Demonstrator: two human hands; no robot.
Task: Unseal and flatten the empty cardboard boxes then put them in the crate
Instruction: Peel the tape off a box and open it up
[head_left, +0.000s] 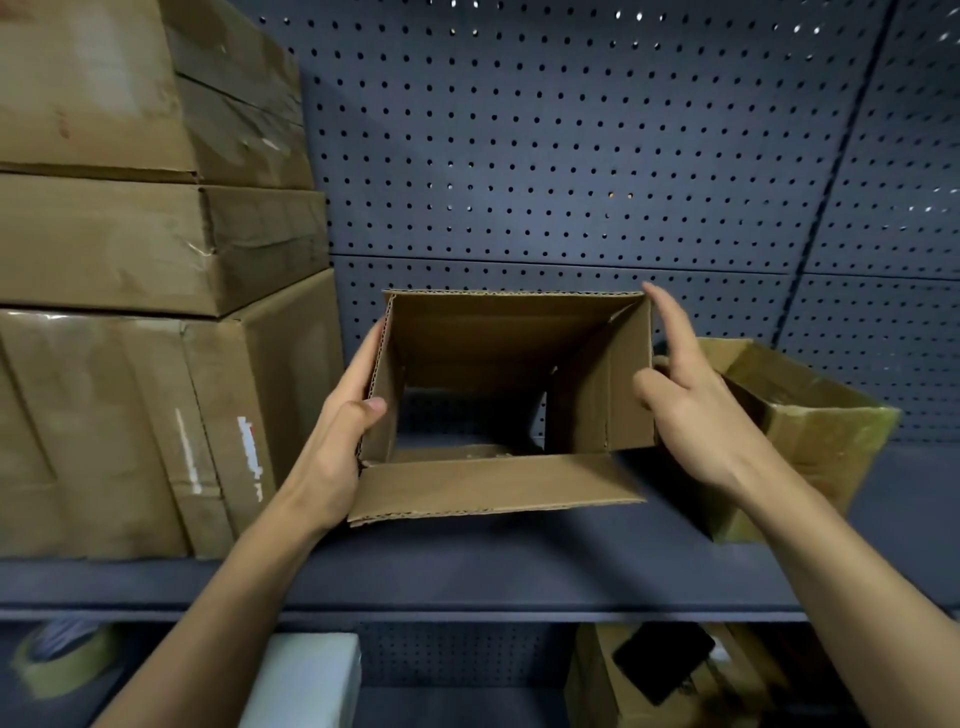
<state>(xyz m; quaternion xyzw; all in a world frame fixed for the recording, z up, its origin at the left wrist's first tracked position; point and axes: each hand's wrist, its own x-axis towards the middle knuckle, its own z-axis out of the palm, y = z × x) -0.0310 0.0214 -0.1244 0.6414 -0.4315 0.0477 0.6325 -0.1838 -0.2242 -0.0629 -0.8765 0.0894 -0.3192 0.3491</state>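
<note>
Left hand: I see my left hand (337, 431) gripping the left wall of the box (498, 332); thumb on the inside, fingers round the outside; bare arm reaching up from the bottom left
Right hand: my right hand (691, 410) pinches the box's right flap; thumb on the front face, fingers behind it; pointer finger straight up along the top corner
Box: held up between both hands, just above the shelf (467, 561); brown cardboard with wavy cut edges; open at both ends like a tube, so I can see through it; bottom flap sticks out toward me
Shelf: dark, flat, smooth
Wall (571, 156): dark panel full of little round holes
Stack (104, 249): big brown boxes piled at the left, with shiny tape
Small box (810, 431): open, crumpled, on the shelf behind my right hand
Tape roll (62, 660): tan ring, bottom left, blurry
</note>
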